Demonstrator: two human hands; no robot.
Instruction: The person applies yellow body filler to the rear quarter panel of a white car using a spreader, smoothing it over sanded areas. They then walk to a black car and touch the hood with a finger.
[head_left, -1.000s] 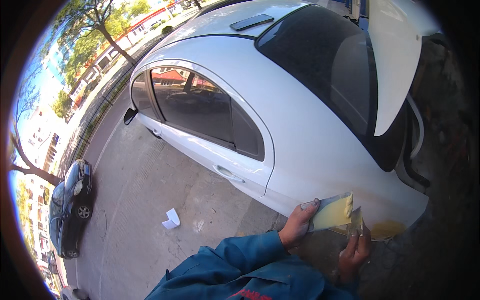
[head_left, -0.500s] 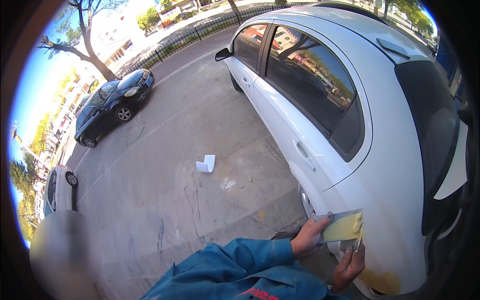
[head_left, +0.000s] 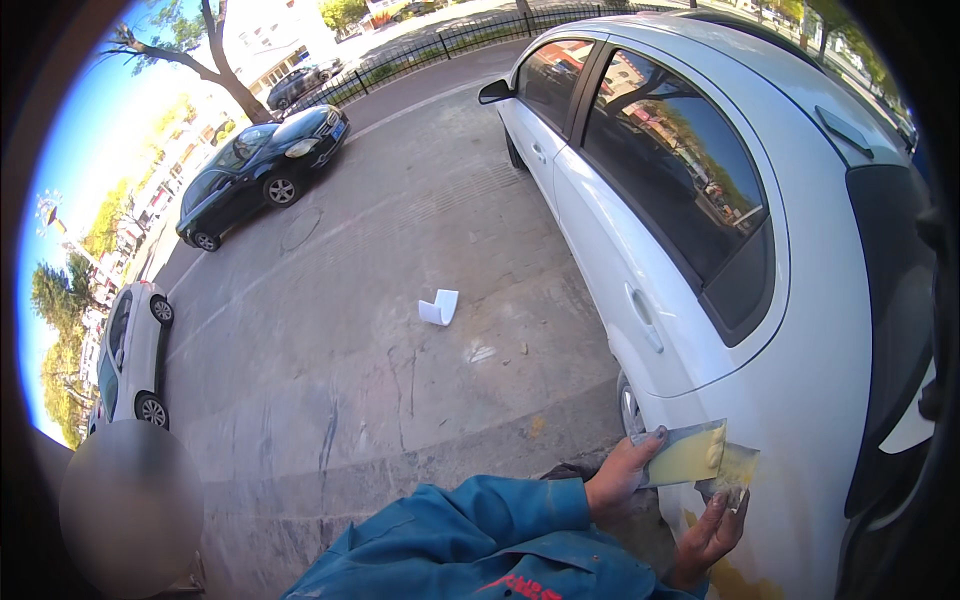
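My left hand is closed on the left end of a flat, thin mixing board, thumb on top. Pale yellow body filler coats the board, with a thicker lump at its right edge. In my right hand is a small putty spreader, its blade smeared yellow and resting close to the board's right edge. Whether the two touch I cannot tell. Both hands are in front of the rear side of a white car. Low on its body panel shows a yellow filler patch, partly hidden by my right hand.
A folded white sheet lies on the concrete ground. Beyond it stands a black car, with another white car at the left. A blurred round shape fills the lower left. A dark fence runs along the back.
The spreader has moved right from under the board's edge, so more of its blade shows. My right hand has turned and shifted slightly right. The view has shifted, and the surroundings sit further right.
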